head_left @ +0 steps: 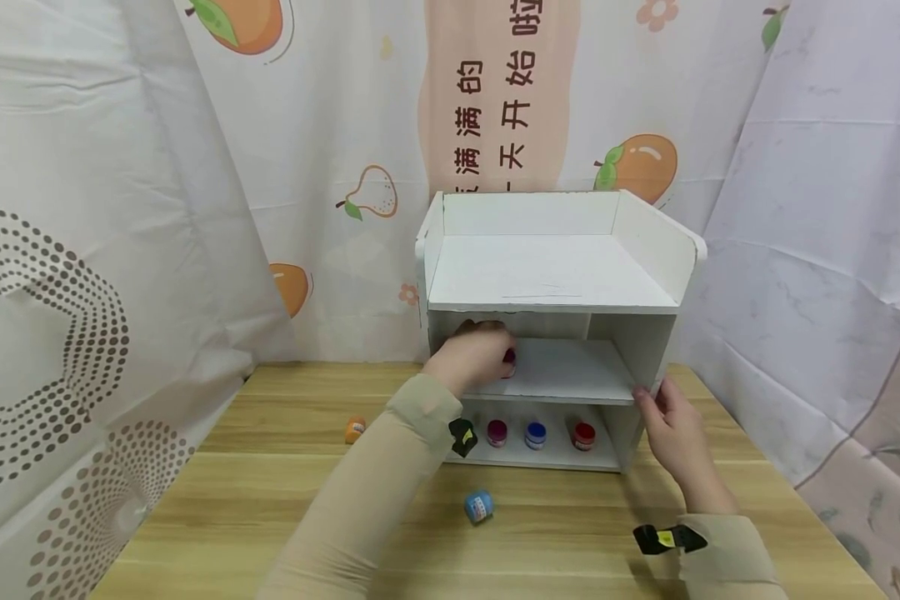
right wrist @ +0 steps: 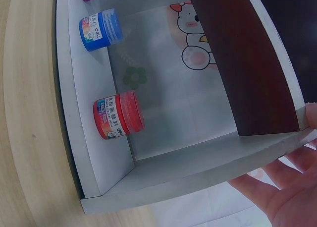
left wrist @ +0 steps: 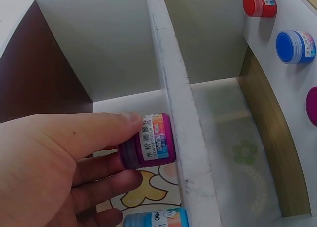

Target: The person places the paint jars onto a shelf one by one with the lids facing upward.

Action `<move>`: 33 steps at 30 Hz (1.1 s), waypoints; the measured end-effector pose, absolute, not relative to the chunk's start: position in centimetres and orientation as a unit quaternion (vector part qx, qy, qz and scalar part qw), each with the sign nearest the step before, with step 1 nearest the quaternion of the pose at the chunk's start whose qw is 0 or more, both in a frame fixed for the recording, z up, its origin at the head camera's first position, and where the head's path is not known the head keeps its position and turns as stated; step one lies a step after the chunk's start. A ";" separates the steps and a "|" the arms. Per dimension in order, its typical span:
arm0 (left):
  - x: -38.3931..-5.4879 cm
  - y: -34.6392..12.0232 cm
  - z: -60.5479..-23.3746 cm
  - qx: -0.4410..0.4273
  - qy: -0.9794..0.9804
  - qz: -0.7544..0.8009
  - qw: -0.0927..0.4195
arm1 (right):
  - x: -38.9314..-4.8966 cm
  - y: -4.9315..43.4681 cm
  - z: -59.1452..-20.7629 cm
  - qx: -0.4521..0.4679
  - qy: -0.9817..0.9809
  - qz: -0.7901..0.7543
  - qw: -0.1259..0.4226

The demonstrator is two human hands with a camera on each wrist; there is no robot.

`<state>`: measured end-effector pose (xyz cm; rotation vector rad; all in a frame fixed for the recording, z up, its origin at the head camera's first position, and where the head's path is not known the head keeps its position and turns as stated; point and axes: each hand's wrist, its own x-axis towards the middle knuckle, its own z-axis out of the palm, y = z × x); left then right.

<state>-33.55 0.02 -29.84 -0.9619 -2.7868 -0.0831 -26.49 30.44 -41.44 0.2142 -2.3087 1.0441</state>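
A white cloth hangs across the back, printed with orange fruits, an outlined pear and small pink flowers; a peach-coloured band down its middle carries dark Chinese characters. On the left, a creased pale cloth bears rings of dark dots. On the right, a whitish cloth turns pinkish low down, with grey leaf prints. The bench has light, striped wood grain, and soft light falls over everything.

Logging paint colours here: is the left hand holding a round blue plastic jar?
No, the left hand holds a small round magenta plastic jar.
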 end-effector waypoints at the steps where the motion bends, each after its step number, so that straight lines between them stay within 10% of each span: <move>1: -33.6 0.1 -29.9 -0.324 -0.941 -0.026 0.098 | -26.5 30.5 -41.5 0.082 -0.867 0.393 0.295; 33: -30.4 -1.2 -28.8 -0.379 -0.908 -0.020 0.177 | -26.5 30.5 -41.5 0.078 -0.867 0.395 0.295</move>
